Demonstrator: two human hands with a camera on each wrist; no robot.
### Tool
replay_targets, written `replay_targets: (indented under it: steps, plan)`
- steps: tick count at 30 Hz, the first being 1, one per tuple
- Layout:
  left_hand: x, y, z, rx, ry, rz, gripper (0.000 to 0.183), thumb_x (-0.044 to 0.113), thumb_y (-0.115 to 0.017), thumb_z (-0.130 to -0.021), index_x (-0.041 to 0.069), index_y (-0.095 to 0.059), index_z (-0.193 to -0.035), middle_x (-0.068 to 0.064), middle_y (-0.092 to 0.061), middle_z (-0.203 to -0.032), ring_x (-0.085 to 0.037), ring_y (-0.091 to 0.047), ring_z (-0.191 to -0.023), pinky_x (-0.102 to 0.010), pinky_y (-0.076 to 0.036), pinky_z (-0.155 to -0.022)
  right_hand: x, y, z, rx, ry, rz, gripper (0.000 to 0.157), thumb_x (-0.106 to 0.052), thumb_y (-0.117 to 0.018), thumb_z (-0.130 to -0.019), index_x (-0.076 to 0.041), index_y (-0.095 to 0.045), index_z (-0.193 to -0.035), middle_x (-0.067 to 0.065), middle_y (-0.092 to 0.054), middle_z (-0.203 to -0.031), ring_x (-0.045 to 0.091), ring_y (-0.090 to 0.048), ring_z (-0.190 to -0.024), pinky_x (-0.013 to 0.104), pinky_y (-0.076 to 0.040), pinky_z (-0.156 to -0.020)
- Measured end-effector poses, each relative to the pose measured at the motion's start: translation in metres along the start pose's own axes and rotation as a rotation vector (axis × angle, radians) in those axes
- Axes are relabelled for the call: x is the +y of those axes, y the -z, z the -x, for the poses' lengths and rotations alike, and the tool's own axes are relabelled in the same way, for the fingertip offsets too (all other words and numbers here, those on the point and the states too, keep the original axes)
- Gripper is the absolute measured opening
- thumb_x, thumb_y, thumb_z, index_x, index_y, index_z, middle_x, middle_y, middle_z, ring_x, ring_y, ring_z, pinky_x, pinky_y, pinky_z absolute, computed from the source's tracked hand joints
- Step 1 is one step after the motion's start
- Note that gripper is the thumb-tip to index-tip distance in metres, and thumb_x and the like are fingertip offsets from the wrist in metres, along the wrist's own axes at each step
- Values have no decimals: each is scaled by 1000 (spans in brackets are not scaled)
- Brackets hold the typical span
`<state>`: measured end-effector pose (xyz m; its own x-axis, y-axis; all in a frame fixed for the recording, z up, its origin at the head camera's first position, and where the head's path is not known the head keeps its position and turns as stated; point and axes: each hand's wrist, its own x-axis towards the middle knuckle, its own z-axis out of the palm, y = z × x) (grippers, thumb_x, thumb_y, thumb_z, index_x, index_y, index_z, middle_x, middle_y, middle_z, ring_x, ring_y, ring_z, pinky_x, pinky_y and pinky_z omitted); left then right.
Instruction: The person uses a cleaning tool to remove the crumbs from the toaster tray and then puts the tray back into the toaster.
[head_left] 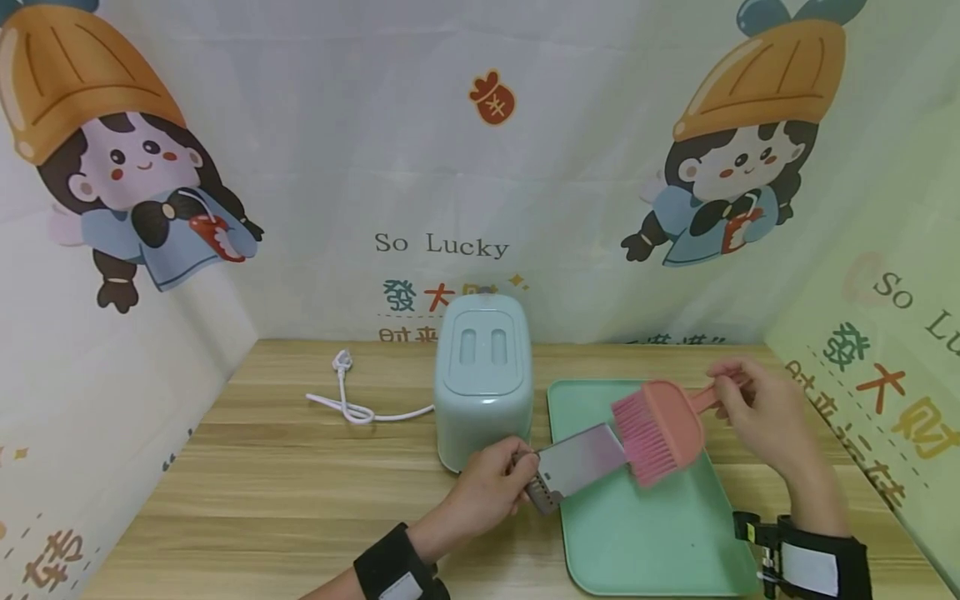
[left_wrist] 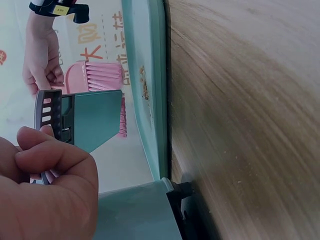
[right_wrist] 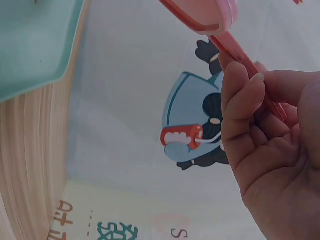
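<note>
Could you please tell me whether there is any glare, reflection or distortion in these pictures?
Head view: soft light, a pinkish sheen on the metal tray beside the brush, left cartoon seemingly stretched; left wrist view: scene sideways, table washed pale toward the upper right; right wrist view: also sideways, brush cropped at the top.

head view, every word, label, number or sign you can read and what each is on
"So Lucky": back cloth
"發大": back cloth, next character partly behind the appliance
"So Lu": right cloth, cut off by the picture's edge
"發大财": right cloth
"转": left cloth
Too unclear: the character on the red emblem and the lower lines on the back and right cloths
</note>
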<state>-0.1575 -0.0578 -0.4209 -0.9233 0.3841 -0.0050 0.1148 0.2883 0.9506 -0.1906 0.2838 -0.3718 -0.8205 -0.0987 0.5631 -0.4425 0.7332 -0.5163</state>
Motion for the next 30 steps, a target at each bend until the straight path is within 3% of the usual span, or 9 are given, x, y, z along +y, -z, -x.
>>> replay_targets:
  steps: [4,8,15,18,30]
  plan:
    - [0,-1,-1,-6,12,4,19,26,-50,-101,10,-60,-97,-2,-60,-74,-13,-52,-56,-23,-43,-48,3,7,2,39,-29,25,12,-6,-53,-96,-4,-61,-105,8,-62,-75,12,-58,-56,21,-45,-42]
    - [0,-1,-1,-8,32,20,20,27,-50,-101,10,-60,-98,-2,-61,-77,-14,-53,-58,-24,-44,-49,2,10,2,54,-38,-60,13,-8,-53,-97,-8,-60,-108,7,-62,-75,12,-59,-57,19,-47,-46]
    - [-1,-2,-2,-9,55,62,21,28,-50,-101,9,-60,-99,-3,-62,-81,-14,-52,-59,-24,-43,-49,0,7,2,-91,-13,-230,13,-4,-53,-98,-9,-59,-109,7,-59,-75,16,-55,-57,25,-47,-47]
    - [-2,-2,-2,-12,63,79,20,26,-51,-101,9,-60,-98,-3,-62,-81,-13,-52,-59,-22,-42,-49,4,7,5,-123,-19,-213,12,-5,-52,-98,-7,-58,-108,8,-59,-73,15,-54,-56,27,-46,-46]
    - [-2,-3,-2,-7,80,88,19,24,-50,-101,8,-60,-97,-4,-62,-81,-12,-51,-58,-22,-41,-49,21,17,12,-67,-31,-37,13,-7,-53,-98,-7,-59,-109,5,-58,-76,14,-57,-59,24,-45,-45]
